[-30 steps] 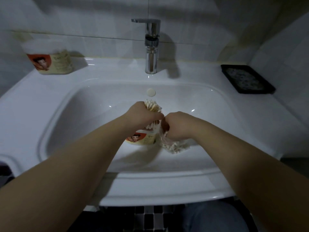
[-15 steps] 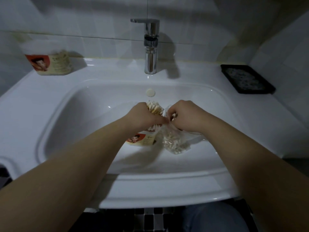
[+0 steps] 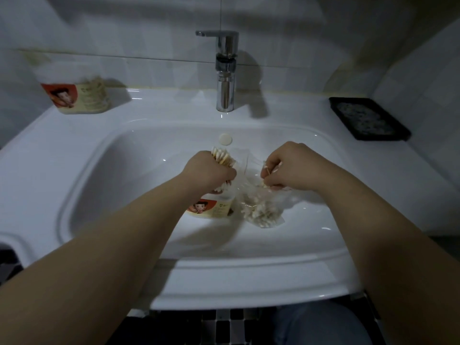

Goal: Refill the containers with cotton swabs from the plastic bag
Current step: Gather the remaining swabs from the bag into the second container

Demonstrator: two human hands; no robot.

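Gripping a swab bundle [image 3: 222,157] in the curled left hand [image 3: 211,171], directly above the labelled container [image 3: 211,208]. Pinching loose cotton swabs [image 3: 265,170] with the right hand [image 3: 291,168], over the plastic bag [image 3: 261,211]. Probably best keeping the sticks parallel while lowering them.

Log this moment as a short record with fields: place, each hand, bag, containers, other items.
place: white sink, both hands over its basin
left hand: grips a bundle of cotton swabs above the near container
right hand: fingers curled on the top of the plastic bag, a swab stick showing between them
plastic bag: hangs into the basin, swabs at its bottom
near container: in the basin, beside the bag
far container: on the ledge, back left
other: faucet; black tray, back right
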